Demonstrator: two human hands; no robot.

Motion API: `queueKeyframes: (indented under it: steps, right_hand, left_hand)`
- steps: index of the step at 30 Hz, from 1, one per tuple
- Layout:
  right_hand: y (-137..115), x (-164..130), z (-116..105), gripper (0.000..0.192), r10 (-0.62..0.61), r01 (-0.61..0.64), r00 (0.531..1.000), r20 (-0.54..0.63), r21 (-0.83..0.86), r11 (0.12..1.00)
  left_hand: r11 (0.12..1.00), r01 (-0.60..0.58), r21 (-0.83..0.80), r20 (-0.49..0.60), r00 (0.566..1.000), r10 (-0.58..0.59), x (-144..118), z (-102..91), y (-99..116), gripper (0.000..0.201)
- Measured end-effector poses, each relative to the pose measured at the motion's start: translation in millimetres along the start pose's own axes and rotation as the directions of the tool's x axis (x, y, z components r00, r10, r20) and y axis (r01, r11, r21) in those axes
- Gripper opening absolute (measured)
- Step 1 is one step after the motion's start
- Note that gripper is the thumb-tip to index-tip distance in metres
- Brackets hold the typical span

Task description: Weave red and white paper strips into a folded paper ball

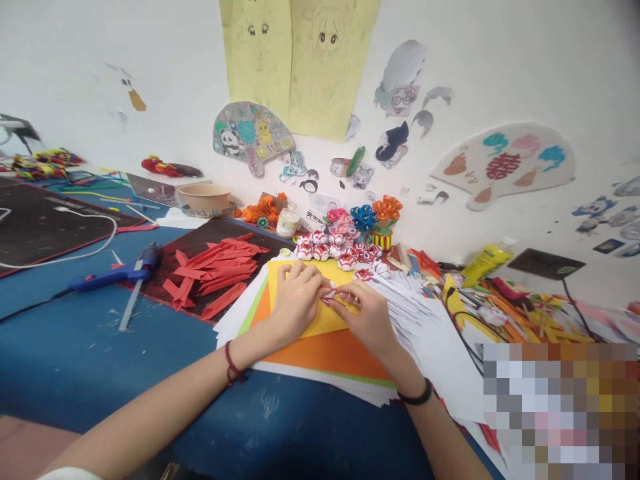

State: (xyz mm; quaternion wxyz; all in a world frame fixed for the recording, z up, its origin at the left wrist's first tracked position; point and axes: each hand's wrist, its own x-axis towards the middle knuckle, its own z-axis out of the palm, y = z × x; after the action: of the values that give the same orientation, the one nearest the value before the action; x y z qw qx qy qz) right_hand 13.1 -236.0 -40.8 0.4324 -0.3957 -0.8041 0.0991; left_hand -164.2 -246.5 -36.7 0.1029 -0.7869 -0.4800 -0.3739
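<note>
Over a stack of coloured paper sheets [320, 357], my left hand [299, 297] and my right hand [367, 313] meet with fingertips pinched together. Between them is a small red and white folded paper piece [329, 293], gripped from both sides and partly covered by my fingers. Just beyond my hands, several red and white folded paper balls [320, 247] sit in a cluster. Left of the stack lies a pile of folded red paper strips [220, 267] on a dark mat. White paper strips [405, 307] spread to the right of my right hand.
A blue hot glue gun [120, 270] with a cord lies at left. Along the wall stand a bowl [205, 199], paper flowers [387, 212] and a small jar [287, 221]. A yellow bottle [485, 261] and a heap of coloured paper scraps [530, 310] are at right.
</note>
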Motion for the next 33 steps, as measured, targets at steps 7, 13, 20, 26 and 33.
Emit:
queueKeyframes:
  steps: [7, 13, 20, 26, 33]
  right_hand:
    - [4.3, 1.4, -2.0, 0.005, 0.007, -0.008, 1.0, 0.012, 0.08, 0.997]
    - [7.2, 2.9, -4.2, 0.007, 0.025, -0.027, 1.0, 0.017, 0.132, 0.991]
    - [8.7, 4.8, -5.9, 0.008, 0.114, -0.12, 0.993, 0.039, 0.224, 0.967]
    - [0.6, 3.1, -1.7, 0.009, 0.206, -0.202, 0.978, 0.008, 0.237, 0.95]
    - [-5.0, -1.9, 6.1, 0.007, 0.271, -0.254, 0.96, -0.063, 0.2, 0.946]
  left_hand:
    - [0.994, 0.029, -0.102, 0.005, 1.0, -0.028, 1.2, 0.7, -1.6, 0.015]
    - [0.988, 0.047, -0.149, 0.021, 0.999, -0.044, 0.4, 2.0, -2.2, 0.012]
    - [0.983, 0.066, -0.173, 0.024, 0.998, -0.063, 1.9, 2.3, -2.7, 0.014]
    - [0.985, 0.052, -0.163, 0.003, 0.999, -0.052, 0.5, 3.0, -2.5, 0.013]
    - [0.991, 0.022, -0.132, 0.014, 1.0, -0.02, -0.5, 4.5, -1.2, 0.015]
